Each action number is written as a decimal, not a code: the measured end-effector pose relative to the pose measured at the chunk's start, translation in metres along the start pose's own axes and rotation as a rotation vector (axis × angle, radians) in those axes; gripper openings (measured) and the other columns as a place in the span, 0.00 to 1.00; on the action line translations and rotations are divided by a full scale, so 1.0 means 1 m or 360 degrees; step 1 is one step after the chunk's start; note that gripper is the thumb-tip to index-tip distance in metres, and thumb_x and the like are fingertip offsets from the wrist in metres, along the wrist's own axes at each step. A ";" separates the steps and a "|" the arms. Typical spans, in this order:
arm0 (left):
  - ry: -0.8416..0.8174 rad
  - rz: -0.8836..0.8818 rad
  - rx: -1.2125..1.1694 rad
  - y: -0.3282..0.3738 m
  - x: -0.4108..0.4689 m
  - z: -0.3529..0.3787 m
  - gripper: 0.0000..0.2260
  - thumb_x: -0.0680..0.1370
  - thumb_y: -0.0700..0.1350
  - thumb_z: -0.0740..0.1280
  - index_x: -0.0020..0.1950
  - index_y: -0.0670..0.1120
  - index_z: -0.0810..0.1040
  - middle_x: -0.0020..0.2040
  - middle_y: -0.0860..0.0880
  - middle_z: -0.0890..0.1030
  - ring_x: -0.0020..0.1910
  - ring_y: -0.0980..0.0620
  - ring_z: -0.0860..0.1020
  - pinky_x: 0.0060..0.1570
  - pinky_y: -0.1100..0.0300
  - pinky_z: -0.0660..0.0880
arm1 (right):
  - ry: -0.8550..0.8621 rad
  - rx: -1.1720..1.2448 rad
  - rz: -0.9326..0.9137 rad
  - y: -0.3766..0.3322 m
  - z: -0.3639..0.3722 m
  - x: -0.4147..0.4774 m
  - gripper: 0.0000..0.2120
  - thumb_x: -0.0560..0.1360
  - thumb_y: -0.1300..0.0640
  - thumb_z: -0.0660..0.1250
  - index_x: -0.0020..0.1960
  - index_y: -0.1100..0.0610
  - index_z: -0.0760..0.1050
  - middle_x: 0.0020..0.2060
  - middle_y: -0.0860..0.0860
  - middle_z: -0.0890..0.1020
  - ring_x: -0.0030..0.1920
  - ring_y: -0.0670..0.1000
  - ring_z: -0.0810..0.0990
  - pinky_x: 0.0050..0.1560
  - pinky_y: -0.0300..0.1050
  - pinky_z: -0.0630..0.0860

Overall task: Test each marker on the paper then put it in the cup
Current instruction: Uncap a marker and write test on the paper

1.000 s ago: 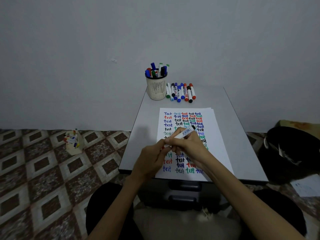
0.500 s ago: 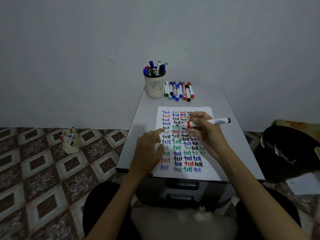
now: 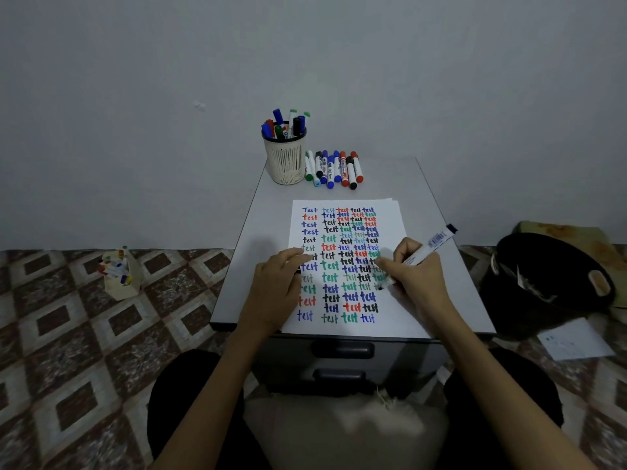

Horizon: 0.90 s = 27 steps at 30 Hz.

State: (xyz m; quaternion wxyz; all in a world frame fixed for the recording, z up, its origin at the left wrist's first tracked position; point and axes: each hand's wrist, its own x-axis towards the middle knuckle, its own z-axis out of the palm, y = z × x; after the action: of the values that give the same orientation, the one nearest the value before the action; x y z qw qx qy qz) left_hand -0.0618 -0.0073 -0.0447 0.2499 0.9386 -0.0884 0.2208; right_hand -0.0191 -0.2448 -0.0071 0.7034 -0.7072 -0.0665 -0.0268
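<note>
a head-worn view looks down at a small grey table [image 3: 437, 212] in the centre of the frame. a sheet of paper [image 3: 400, 232] lies on it, covered with rows of the word "test" in blue, red, green and black. the right hand [image 3: 419, 278], right of centre, grips a white marker [image 3: 428, 248] with its tip down on the paper's right side. the left hand [image 3: 278, 283] lies flat and relaxed on the paper's left edge, holding nothing. at the table's far edge, a pale mesh cup [image 3: 285, 161] stands full of markers, with a row of loose markers [image 3: 336, 168] lying just to its right.
</note>
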 end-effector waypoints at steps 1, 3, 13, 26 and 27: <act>0.0003 0.0009 0.0003 0.000 0.000 -0.001 0.16 0.77 0.44 0.55 0.61 0.46 0.75 0.61 0.48 0.76 0.57 0.49 0.74 0.56 0.51 0.69 | 0.0013 -0.0043 -0.0021 0.002 -0.001 -0.001 0.13 0.70 0.71 0.71 0.34 0.63 0.67 0.29 0.58 0.70 0.30 0.53 0.71 0.36 0.46 0.75; 0.0005 0.0018 0.0005 0.002 0.000 -0.002 0.17 0.76 0.46 0.52 0.58 0.46 0.76 0.58 0.48 0.77 0.56 0.50 0.75 0.55 0.54 0.67 | 0.0005 -0.0070 -0.0042 0.005 -0.002 -0.002 0.13 0.70 0.72 0.69 0.34 0.64 0.67 0.29 0.58 0.70 0.32 0.54 0.71 0.38 0.47 0.74; -0.0024 -0.0051 0.0026 0.002 -0.001 -0.002 0.17 0.76 0.47 0.52 0.56 0.48 0.77 0.57 0.50 0.78 0.55 0.51 0.75 0.56 0.56 0.66 | -0.0120 -0.0053 -0.0012 0.007 0.000 -0.005 0.13 0.72 0.74 0.66 0.34 0.65 0.65 0.28 0.57 0.71 0.30 0.48 0.73 0.28 0.37 0.71; -0.0040 -0.0072 0.0048 0.003 -0.001 -0.002 0.16 0.76 0.48 0.53 0.57 0.48 0.77 0.57 0.50 0.78 0.55 0.51 0.75 0.56 0.57 0.65 | -0.0112 -0.0116 -0.0034 0.006 0.001 -0.006 0.12 0.72 0.74 0.64 0.35 0.63 0.65 0.31 0.61 0.70 0.34 0.51 0.72 0.32 0.40 0.72; -0.0034 -0.0069 0.0048 0.003 -0.001 -0.001 0.17 0.76 0.48 0.53 0.57 0.47 0.77 0.57 0.49 0.78 0.55 0.51 0.75 0.56 0.57 0.65 | -0.0115 -0.0137 -0.0040 0.006 0.002 -0.006 0.13 0.72 0.73 0.65 0.34 0.62 0.65 0.31 0.61 0.70 0.34 0.52 0.71 0.33 0.42 0.71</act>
State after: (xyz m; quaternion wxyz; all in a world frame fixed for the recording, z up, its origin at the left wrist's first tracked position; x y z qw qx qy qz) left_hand -0.0636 -0.0088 -0.0427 0.2397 0.9462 -0.0674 0.2065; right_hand -0.0242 -0.2432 -0.0136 0.6691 -0.7364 -0.0994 -0.0129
